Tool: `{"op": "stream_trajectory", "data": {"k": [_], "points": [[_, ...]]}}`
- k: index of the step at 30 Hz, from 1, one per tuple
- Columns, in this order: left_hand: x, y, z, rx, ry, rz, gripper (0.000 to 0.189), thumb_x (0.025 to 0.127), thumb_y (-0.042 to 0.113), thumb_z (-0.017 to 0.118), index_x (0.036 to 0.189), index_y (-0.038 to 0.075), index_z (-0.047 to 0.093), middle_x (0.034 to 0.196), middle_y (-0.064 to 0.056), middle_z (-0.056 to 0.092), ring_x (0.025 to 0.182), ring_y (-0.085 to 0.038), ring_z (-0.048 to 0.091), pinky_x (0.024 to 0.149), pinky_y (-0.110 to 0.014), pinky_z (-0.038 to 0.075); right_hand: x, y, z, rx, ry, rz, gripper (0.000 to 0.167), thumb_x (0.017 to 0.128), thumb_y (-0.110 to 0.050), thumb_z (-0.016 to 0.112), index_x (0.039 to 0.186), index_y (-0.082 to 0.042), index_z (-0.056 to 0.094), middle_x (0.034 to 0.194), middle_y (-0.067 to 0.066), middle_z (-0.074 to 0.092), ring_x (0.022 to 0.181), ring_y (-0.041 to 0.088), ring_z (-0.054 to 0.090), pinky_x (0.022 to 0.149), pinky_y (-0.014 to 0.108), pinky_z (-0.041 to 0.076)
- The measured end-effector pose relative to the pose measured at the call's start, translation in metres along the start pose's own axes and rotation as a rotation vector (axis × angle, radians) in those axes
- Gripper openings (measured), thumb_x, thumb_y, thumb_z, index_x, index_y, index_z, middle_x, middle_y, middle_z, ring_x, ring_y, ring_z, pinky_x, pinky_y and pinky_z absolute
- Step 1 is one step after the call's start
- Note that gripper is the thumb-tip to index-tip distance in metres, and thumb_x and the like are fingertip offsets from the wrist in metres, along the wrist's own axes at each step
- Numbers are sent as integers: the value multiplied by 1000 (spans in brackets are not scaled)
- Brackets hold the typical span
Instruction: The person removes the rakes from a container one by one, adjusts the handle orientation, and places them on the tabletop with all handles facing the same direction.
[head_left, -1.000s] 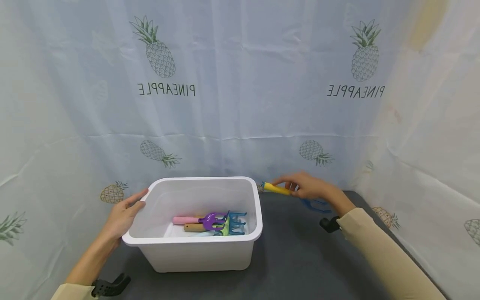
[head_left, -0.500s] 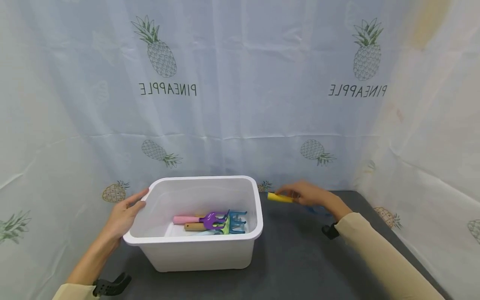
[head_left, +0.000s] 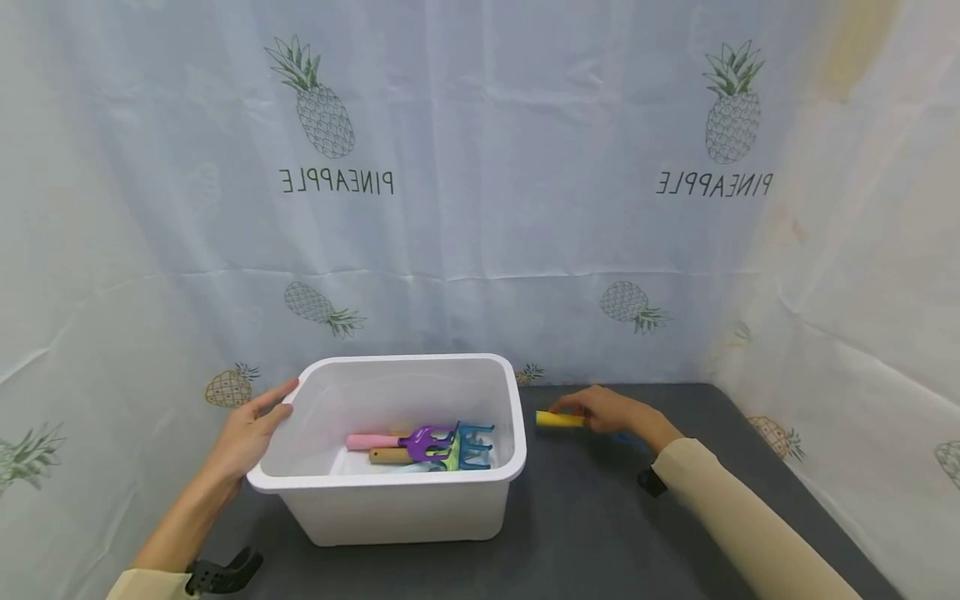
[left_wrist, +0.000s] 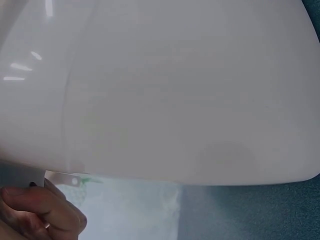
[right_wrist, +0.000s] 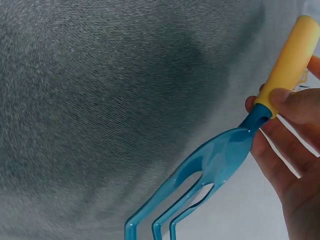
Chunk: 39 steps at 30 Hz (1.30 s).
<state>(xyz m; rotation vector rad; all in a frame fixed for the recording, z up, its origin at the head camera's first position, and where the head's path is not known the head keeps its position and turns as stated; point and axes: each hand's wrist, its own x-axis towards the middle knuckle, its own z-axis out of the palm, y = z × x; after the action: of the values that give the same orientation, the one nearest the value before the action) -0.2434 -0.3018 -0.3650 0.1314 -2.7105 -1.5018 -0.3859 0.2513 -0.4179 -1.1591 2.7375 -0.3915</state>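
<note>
"What's furthest left?"

"A black band [head_left: 225, 575] at the left wrist. From there toward one o'clock, the left hand [head_left: 243, 437] grips the white tub [head_left: 397, 512] by its rim, at the tub's nine o'clock side, with the thumb over the edge."

"And inside the tub?"

"A small heap of hand tools. A purple fork [head_left: 423, 442] lies on top, its pink handle [head_left: 371, 442] pointing to nine o'clock. Just below that is a tan handle [head_left: 387, 456]. Further right are a light-green piece [head_left: 452, 454] and some blue tines [head_left: 472, 450], overlapping; I can't tell which parts belong together."

"What about the right hand?"

"The right hand [head_left: 611, 410] is out at the tub's three o'clock, well apart from it. It pinches a blue rake [right_wrist: 222, 152] by its yellow handle [right_wrist: 292, 60], thumb near the collar. In the right-wrist view the handle points to one o'clock, the tines to seven."

"Is the rake touching the dark tabletop [head_left: 585, 533]?"

"I can't tell. The hand covers part of it. Behind everything, at twelve, hangs a pineapple-print curtain [head_left: 487, 208]."
</note>
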Motion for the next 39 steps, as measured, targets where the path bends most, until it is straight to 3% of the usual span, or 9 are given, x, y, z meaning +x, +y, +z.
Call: {"op": "stream_trajectory", "data": {"k": [5,11,16,29,39], "points": [[0,1,1,3,3,3,60,111,40,40,164,17,28,165,-30,30,126,-40,63,75,-29,62,1,7,8,25,-13,47,69,84,20,46,135,-21,67,105,4,73,77,11,58,67,29,50],[0,2,1,-3,3,3,60,111,39,41,164,16,28,165,-30,29,122,-37,66,74,-30,62,3,13,17,57,-34,76,69,83,20,47,133,-23,67,88,4,67,64,9,44,61,27,39],[0,2,1,-5,5,3,60,111,39,42,164,16,29,165,-31,30,118,-33,68,73,-31,63,1,15,22,59,-28,90,70,81,20,46,133,-23,68,96,1,68,70,10,47,66,29,41],[1,0,1,-10,1,-5,60,111,40,39,165,16,26,166,-31,27,130,-45,60,78,-34,64,2,11,24,23,-29,75,69,80,20,48,132,-21,68,116,4,70,82,11,55,74,34,49],[0,-1,3,-18,10,14,59,111,38,40,164,15,28,165,-30,31,129,-44,61,75,-30,63,5,12,25,2,-27,87,70,80,20,46,131,-23,68,113,3,70,81,11,56,74,34,50]]}}
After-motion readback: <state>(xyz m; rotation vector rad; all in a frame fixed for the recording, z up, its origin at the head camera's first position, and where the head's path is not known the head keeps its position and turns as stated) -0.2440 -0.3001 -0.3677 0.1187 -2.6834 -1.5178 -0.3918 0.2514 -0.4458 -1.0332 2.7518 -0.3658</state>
